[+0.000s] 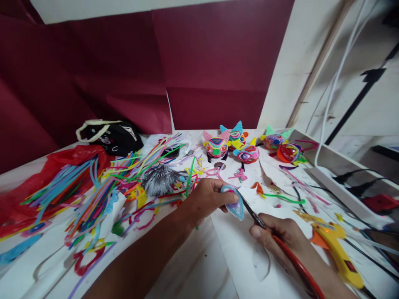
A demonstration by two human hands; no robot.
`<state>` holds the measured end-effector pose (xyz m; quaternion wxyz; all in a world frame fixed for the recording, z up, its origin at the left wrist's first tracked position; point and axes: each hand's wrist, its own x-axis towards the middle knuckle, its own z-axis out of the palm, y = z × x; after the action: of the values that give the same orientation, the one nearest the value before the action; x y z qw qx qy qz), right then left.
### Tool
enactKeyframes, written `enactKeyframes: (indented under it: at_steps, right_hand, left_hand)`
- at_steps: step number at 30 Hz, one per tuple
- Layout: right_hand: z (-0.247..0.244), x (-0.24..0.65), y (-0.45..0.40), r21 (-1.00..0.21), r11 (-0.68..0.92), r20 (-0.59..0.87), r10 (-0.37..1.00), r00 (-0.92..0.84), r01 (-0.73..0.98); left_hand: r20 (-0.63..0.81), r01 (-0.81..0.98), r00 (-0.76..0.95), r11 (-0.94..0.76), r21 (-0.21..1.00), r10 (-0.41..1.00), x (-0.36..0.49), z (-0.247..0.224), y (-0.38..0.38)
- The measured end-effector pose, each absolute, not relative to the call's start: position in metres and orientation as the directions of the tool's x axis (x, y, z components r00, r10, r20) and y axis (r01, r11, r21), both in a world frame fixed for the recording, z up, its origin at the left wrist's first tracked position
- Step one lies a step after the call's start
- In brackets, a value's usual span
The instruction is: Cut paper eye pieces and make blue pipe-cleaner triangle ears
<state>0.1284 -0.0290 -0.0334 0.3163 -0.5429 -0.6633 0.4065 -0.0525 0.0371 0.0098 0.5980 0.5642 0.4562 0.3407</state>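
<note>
Between the thumb and fingers of my left hand is a flat, leaf-shaped craft piece, with a light blue rim and purple and pink inside. My right hand grips a red-handled tool with narrow dark jaws; whether it is pliers or scissors I cannot tell. Its jaws lie along the right edge of the piece, and their tip is partly hidden there. White paper lies on the table under both hands. A yellow glue gun rests right of my right hand.
Several colourful animal-like figures stand at the back. Bundles of pipe cleaners fill the left side, near a red plastic bag and a black bag. A white power strip with plugged-in cables runs along the right edge.
</note>
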Motion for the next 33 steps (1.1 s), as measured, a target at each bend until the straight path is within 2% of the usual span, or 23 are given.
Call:
enactKeyframes:
  at_steps: [10,15,20,25,33]
  right_hand:
    - [-0.037,0.131,-0.027,-0.866,0.114,-0.026,0.962,-0.271,0.487]
    - [-0.038,0.132,-0.026,-0.853,0.116,0.007,0.977,-0.211,0.509]
    - [-0.034,0.132,-0.026,-0.885,0.086,0.019,0.989,-0.149,0.457]
    - [-0.033,0.135,-0.023,-0.916,0.053,-0.03,0.979,-0.2,0.398]
    - [-0.04,0.136,-0.017,-0.839,0.037,-0.145,0.946,-0.289,0.543]
  left_hand:
    - [-0.175,0.105,0.365,0.147,0.984,0.914,-0.053,0.013,0.035]
    - [-0.196,0.136,0.388,0.155,0.979,0.901,-0.051,0.012,0.035]
    - [-0.184,0.132,0.392,0.143,0.981,0.902,-0.05,0.012,0.035]
    - [-0.117,0.021,0.36,0.117,0.993,0.926,-0.051,0.008,0.037]
    - [-0.086,-0.139,0.25,0.124,0.982,0.964,-0.051,0.003,0.045]
